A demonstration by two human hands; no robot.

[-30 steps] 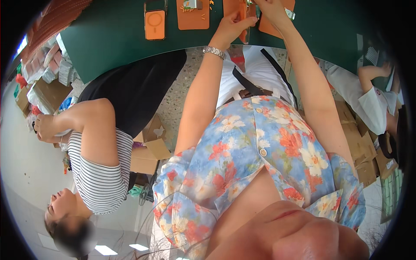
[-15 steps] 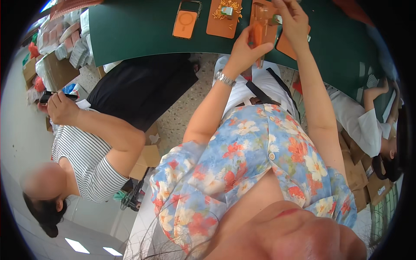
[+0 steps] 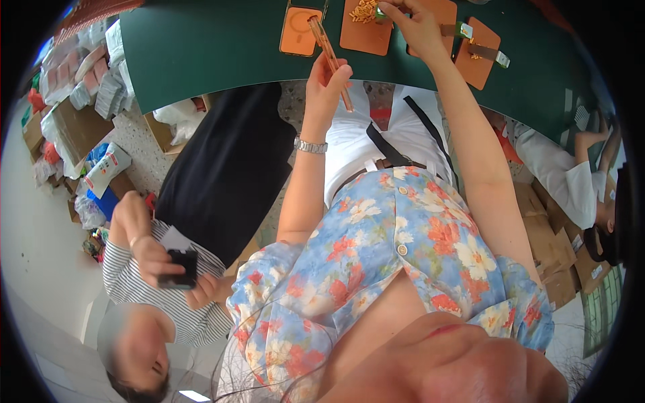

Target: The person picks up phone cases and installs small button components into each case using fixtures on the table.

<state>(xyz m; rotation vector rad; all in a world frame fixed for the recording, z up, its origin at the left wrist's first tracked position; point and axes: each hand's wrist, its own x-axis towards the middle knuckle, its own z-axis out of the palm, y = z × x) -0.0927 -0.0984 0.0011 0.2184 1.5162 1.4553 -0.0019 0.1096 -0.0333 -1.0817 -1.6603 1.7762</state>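
My left hand is closed around a clear phone case, held edge-on and tilted just off the table's near edge. Over an orange card, my right hand has its thumb and finger together at a small green-and-white block. Beside those fingertips lies a pile of small gold pieces on the card. A second clear phone case with an orange backing and a ring shape lies left of this card.
On the green table lie another orange card with a few gold pieces and green-and-white blocks on dark strips. A person in a striped top holds a black device at left; another sits far right. Cardboard boxes stand nearby.
My hands have moved apart. The left has drawn the case leftward and turned it edge-on; the right has gone to the gold pile. The person at left has lowered the black device toward their chest.
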